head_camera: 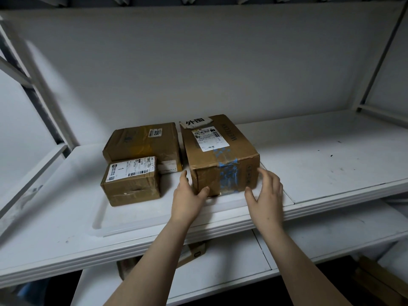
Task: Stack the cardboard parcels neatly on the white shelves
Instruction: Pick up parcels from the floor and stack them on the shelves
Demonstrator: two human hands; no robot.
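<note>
The left hand (189,193) rests open on the near-left corner of the big parcel (218,149), one of three, and the right hand (268,195) is spread beside its right corner, with bare shelf (331,155) rightward.

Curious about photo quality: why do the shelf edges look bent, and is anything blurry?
Head view: the wide-angle lens bows the edges of the white metal shelf; light is dim, soft; the left upright smears; the large blue-taped cardboard parcel looks sharp, the right hand slightly blurred.
</note>
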